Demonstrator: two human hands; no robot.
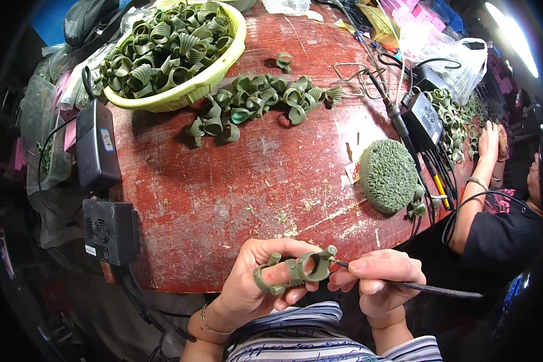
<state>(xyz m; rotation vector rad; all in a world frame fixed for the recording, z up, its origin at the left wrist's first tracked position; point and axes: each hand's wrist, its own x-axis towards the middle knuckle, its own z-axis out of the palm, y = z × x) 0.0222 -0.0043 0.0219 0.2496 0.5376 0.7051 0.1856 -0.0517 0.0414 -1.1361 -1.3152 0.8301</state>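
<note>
Over the table's (235, 187) near edge, the left hand (250, 268) is curling closed around a green ringed part (294, 273), a finger filling one ring. The right hand (385, 279) is pinching a thin dark tool (437, 290), its tip meeting the part's stub. A broad scuffed stretch is separating that edge from loose green pieces (247, 104).

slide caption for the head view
Left hand holding a green looped part, right hand holding a slim dark tool at its end.

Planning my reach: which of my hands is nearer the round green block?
Right. Your right hand is below the green block in view; your left hand is farther off, below and leftward.
</note>
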